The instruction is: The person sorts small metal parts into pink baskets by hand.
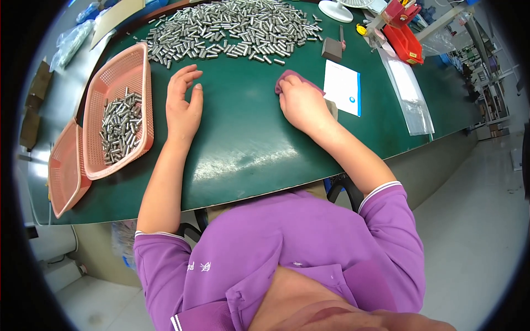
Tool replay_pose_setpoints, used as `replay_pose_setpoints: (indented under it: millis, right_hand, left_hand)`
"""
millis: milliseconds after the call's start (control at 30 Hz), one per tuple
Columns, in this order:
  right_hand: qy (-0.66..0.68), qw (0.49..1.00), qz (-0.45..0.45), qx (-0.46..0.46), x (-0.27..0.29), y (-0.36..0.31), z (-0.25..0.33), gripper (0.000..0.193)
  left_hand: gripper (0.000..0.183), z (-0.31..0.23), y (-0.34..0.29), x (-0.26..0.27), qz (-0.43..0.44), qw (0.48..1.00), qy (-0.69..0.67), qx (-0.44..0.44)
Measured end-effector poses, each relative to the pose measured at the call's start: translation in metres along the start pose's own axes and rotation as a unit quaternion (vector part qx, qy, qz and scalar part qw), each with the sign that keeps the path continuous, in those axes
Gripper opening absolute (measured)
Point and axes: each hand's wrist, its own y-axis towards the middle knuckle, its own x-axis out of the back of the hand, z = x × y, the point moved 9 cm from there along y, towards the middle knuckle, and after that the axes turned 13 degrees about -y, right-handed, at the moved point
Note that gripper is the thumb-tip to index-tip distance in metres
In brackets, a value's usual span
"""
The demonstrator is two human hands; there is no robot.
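My right hand (301, 102) grips a folded maroon cloth (285, 78) above the green tabletop, just left of a white card (341, 91) with a blue edge. To the left, my left hand (184, 103) is held with its fingers curved and the thumb apart, and nothing shows in it. It is nearest to a pink plastic basket (148, 110) holding many small metal pins (121, 127). Beyond both hands, a wide heap of similar shiny metal pins (232, 27) is spread over the far part of the table. Part of a greyish object under my right wrist is mostly hidden.
A second pink basket (65, 165) stands at the left edge. On the right are a dark grey block (332, 49), a red bin (406, 44), clear plastic bags (409, 102) and a white fan base (335, 11). The green table's (248, 132) front edge runs close to my body.
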Motion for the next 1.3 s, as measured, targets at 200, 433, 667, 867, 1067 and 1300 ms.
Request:
replay_pose_setpoints:
  millis: [200, 433, 667, 867, 1067, 1300]
  right_hand:
    - [-0.027, 0.998, 0.014, 0.063, 0.034, -0.075, 0.029, 0.016]
    - [0.101, 0.994, -0.010, 0.049, 0.091, -0.052, 0.033, 0.023]
    - [0.181, 0.924, -0.023, 0.337, 0.021, -0.039, 0.187, 0.030]
    - [0.080, 0.985, -0.055, 0.142, -0.023, 0.056, 0.140, 0.023]
    - [-0.027, 0.998, -0.048, 0.028, -0.042, 0.069, 0.097, 0.028]
    - [0.003, 1.000, -0.007, -0.017, -0.049, 0.079, 0.076, 0.028]
  left_hand:
    - [0.022, 0.005, -0.003, 0.006, -0.015, 1.000, -0.011, 0.010]
    - [0.022, -0.007, 0.000, 0.016, -0.053, 0.998, -0.020, 0.005]
    - [0.018, -0.018, 0.008, 0.042, -0.116, 0.990, -0.045, -0.073]
    - [0.021, -0.009, 0.006, 0.033, -0.064, 0.996, -0.010, -0.061]
    - [0.020, -0.009, 0.003, 0.027, -0.056, 0.997, -0.026, -0.046]
    - [0.017, -0.001, 0.003, 0.025, -0.074, 0.996, -0.044, -0.029]
